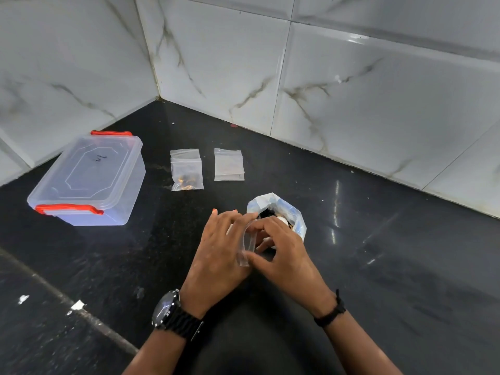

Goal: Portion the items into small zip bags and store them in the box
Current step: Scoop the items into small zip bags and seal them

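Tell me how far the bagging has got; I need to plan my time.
Done: one filled zip bag lies on the counter. In hand: the left hand and right hand hold a small zip bag at the open supply bag. Left: the empty bags, and nothing is visibly stored; the box is closed.

We take this for a home kitchen corner; a polished black stone counter (351,266) meets glossy white marble-look wall tiles (351,90) at a grouted joint; a clear plastic storage box (86,180) with red clips sits there.
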